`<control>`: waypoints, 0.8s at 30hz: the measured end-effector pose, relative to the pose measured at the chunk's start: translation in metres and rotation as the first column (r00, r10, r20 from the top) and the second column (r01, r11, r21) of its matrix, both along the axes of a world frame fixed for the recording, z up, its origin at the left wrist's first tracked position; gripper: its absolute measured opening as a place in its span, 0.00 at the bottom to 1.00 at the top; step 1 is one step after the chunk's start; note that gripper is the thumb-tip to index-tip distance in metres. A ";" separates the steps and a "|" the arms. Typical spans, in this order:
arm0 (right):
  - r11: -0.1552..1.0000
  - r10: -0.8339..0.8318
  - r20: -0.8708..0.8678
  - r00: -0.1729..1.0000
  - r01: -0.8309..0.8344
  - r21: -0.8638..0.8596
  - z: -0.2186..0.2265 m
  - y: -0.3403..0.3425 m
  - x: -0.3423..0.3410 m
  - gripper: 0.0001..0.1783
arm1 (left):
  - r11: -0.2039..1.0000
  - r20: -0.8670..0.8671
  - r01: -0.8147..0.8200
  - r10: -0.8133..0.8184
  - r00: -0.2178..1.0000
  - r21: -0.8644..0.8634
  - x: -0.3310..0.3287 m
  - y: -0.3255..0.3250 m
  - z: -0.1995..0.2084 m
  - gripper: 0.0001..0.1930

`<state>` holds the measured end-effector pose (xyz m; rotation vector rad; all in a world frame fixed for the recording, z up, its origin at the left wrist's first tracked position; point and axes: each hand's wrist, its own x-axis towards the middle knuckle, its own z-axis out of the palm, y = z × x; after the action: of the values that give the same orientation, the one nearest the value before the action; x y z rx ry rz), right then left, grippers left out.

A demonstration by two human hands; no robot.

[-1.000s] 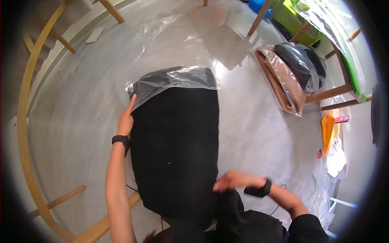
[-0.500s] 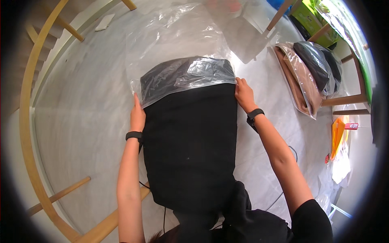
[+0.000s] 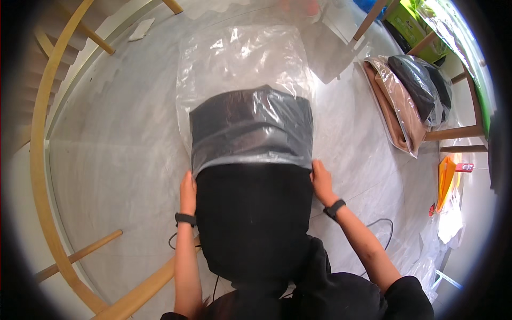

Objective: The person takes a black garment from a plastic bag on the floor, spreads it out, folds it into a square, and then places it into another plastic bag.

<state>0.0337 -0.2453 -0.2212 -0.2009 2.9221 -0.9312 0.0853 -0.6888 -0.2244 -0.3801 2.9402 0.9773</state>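
A folded black garment (image 3: 253,213) stretches away in front of me, its far part inside a clear plastic bag (image 3: 245,53). The bag's open edge runs across the cloth, and the bag's far end lies flat and unfilled. At the left corner of that edge, my left hand (image 3: 188,194) is closed on the plastic, against the garment's side. My right hand (image 3: 321,184) grips the bag's edge at the right corner, fingers closed. Where the fingertips meet the plastic is partly hidden. The garment's near end reaches to my own black clothing.
Bagged folded clothes, one brown (image 3: 392,106) and one dark (image 3: 413,88), lie on the floor at right beside wooden furniture legs (image 3: 453,132). A curved wooden frame (image 3: 40,144) stands at left. A black cable (image 3: 392,229) lies right of me. An orange item (image 3: 446,178) is farther right.
Both hands have drawn the bag's open edge toward me, so more of the black garment is covered. The bag's far end has come nearer too.
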 end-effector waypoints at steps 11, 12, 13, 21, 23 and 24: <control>0.721 -0.156 0.578 0.801 0.492 -0.488 -0.020 -0.032 0.092 0.10 | 0.571 0.346 -0.495 0.355 0.868 0.655 0.072 0.002 -0.012 0.17; 0.660 -0.153 0.597 0.788 0.531 -0.531 -0.014 -0.041 0.086 0.12 | 0.664 0.244 -0.375 0.285 0.927 0.647 0.063 0.007 -0.005 0.19; 0.750 -0.057 0.435 0.899 0.326 -0.576 -0.007 -0.045 0.070 0.16 | 0.682 0.242 -0.322 0.214 0.946 0.657 0.054 0.005 0.006 0.21; 0.665 -0.060 0.114 0.992 0.125 -0.737 0.144 0.039 -0.045 0.12 | 0.932 0.018 -0.022 0.017 1.000 0.361 -0.018 0.052 0.217 0.12; 0.896 -0.063 -0.046 0.997 0.037 -0.442 0.168 0.049 -0.012 0.08 | 0.999 -0.092 -0.035 0.037 0.995 0.021 0.039 0.072 0.205 0.07; 0.965 -0.042 -0.076 0.996 0.021 -0.260 0.153 0.063 0.010 0.07 | 0.999 -0.051 -0.035 0.035 0.998 -0.010 0.062 0.083 0.190 0.06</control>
<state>0.0433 -0.1827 -0.0686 -0.2110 2.8733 -1.3407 0.1478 -0.6062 -0.0345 -0.4151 2.9947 0.9904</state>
